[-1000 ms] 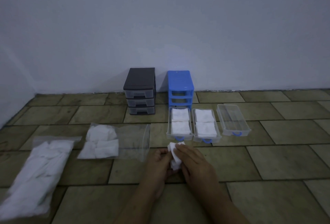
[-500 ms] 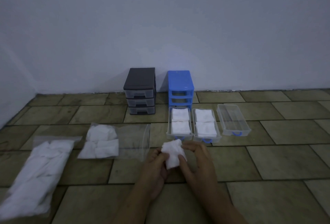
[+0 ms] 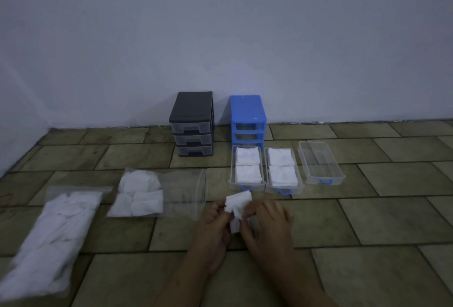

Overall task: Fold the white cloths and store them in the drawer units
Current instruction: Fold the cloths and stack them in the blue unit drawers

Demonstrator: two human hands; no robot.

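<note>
A small white cloth (image 3: 236,208), low in the frame's centre, is pinched between my left hand (image 3: 215,221) and right hand (image 3: 267,223), fingers curled on it. Just above sit three clear drawers (image 3: 246,185); bare tiled floor (image 3: 367,221) lies to the right.

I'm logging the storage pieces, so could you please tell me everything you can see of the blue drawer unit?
The blue unit is a small plastic frame with a flat top and three slots, all without drawers. It stands upright on the tiled floor against the wall, right of the black unit, apart from it. Three clear drawers lie on the floor before it; the left drawer sits just at its foot.
</note>
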